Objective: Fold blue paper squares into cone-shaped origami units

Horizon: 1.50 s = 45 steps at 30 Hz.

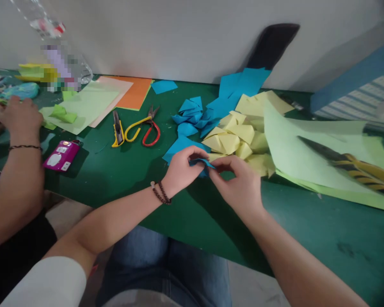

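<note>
Between my two hands is a small piece of blue paper (204,163), pinched above the green table. My left hand (186,167) grips its left side with thumb and curled fingers. On the other side, the thumb and forefinger of my right hand (238,181) close on its right edge. Much of the paper is covered by my fingers. Just beyond lie a heap of folded yellow paper pieces (228,138) and a cluster of folded blue pieces (190,114). A flat blue sheet (176,149) sits partly behind my left hand.
Scissors with red and yellow handles (151,123) and a yellow cutter (117,130) lie left of centre. Large black-and-yellow scissors (348,164) rest on pale green sheets (310,149) at right. A purple box (63,155) lies near a co-worker's hands (19,115) at left.
</note>
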Available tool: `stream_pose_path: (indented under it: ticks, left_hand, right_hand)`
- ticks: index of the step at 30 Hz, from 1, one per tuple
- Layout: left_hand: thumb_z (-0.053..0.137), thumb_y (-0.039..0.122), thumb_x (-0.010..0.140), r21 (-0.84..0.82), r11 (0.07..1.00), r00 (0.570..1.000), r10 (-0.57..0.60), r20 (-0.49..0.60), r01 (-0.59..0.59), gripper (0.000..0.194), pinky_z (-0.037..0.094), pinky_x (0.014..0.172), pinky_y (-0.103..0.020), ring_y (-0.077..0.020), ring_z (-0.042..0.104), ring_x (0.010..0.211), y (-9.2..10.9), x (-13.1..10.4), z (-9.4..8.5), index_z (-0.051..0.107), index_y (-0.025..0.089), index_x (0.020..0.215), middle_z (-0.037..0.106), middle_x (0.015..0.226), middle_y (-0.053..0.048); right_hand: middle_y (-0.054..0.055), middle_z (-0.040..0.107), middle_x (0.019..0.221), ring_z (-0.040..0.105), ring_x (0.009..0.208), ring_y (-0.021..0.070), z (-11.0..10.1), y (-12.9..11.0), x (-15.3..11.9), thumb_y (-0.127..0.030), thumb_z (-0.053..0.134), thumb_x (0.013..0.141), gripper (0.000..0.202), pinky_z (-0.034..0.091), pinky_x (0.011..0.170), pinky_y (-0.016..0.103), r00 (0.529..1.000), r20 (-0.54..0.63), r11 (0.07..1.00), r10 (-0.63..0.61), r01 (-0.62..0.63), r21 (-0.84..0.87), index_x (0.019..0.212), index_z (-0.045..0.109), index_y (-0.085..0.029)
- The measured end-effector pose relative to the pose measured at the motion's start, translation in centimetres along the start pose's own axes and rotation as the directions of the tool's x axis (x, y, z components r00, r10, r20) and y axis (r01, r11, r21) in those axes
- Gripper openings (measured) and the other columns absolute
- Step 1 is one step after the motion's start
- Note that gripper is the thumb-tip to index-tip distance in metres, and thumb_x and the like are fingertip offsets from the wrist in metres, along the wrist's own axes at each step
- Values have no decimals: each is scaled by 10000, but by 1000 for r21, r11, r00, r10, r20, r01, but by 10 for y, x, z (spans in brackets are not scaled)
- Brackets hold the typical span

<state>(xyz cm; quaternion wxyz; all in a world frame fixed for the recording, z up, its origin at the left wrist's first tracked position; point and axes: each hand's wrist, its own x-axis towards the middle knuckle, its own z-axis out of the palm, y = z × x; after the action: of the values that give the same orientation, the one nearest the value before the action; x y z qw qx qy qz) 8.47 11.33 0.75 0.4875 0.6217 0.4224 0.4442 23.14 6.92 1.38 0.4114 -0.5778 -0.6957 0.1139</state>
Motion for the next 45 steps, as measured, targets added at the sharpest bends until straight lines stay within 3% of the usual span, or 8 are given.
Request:
stream_pose_path:
  ticks: [6, 18, 22, 25, 28, 35, 40, 45]
  left_hand:
    - [665, 25, 711, -169, 986, 999, -15, -35, 9, 185, 570, 799, -273, -151, 688, 847, 2, -3, 1, 700, 161, 831, 734, 882, -34]
    - [727, 153, 731, -196, 972, 988, 107, -107, -127, 309, 544, 827, -281, -155, 656, 928, 8, -11, 2, 623, 201, 1018, 694, 1041, -53]
    - [627, 187, 794, -437, 876, 978, -200, 55, 203, 199, 530, 633, -224, -106, 617, 704, 11, -10, -7, 584, 188, 989, 657, 852, -18]
    - [602, 315, 864, -581, 617, 847, -354, 397, 531, 216, 551, 594, -246, -122, 628, 665, 16, -9, -11, 612, 180, 1032, 659, 806, -26]
    - [754, 332, 778, -590, 461, 744, -317, 588, 663, 331, 581, 665, -266, -138, 661, 735, 18, -9, -12, 648, 208, 1066, 689, 887, -35]
    - [877, 253, 639, -644, 510, 815, -259, 518, 571, 529, 558, 691, -238, -127, 668, 723, 11, -7, -15, 672, 282, 1126, 680, 763, 26]
    - [870, 269, 633, -698, 566, 898, -244, 368, 439, 531, 558, 701, -247, -135, 674, 770, 10, -4, -14, 667, 282, 1124, 685, 801, 28]
    - [842, 309, 683, -633, 694, 933, -176, 313, 343, 552, 540, 666, -239, -128, 674, 764, 7, -5, -11, 621, 280, 1188, 691, 831, 28]
  right_hand:
    - [18, 704, 840, 691, 801, 199, -2, -6, -2, -111, 630, 810, 158, 559, 715, 354, 950, -151, 957, -275, 255, -139, 824, 593, -264]
    - [22, 689, 832, 670, 774, 229, -12, 2, -1, -103, 627, 796, 224, 543, 681, 418, 853, -285, 895, -437, 381, -231, 872, 592, -311]
    - [20, 674, 794, 653, 743, 233, -26, 7, 0, -126, 620, 767, 220, 540, 672, 437, 792, -258, 803, -553, 425, -417, 814, 615, -341]
    - [30, 670, 845, 646, 764, 227, -30, 6, 0, -105, 622, 748, 245, 538, 645, 417, 760, -250, 773, -600, 472, -424, 816, 624, -340]
    - [38, 667, 888, 649, 787, 226, -29, 3, 0, -83, 624, 737, 264, 541, 645, 407, 737, -259, 763, -624, 504, -406, 826, 625, -332]
    - [59, 671, 1028, 647, 925, 281, -23, 2, -1, -85, 628, 753, 346, 548, 753, 482, 809, -209, 815, -549, 463, -349, 963, 643, -359]
    - [83, 642, 1031, 644, 958, 280, -13, 1, -3, -187, 574, 853, 339, 540, 773, 474, 893, -407, 954, -193, 268, 135, 1169, 566, -309]
    - [28, 658, 929, 660, 827, 204, -3, 1, -5, -326, 647, 848, 404, 559, 694, 365, 990, -21, 819, 137, -101, 565, 1224, 500, -326]
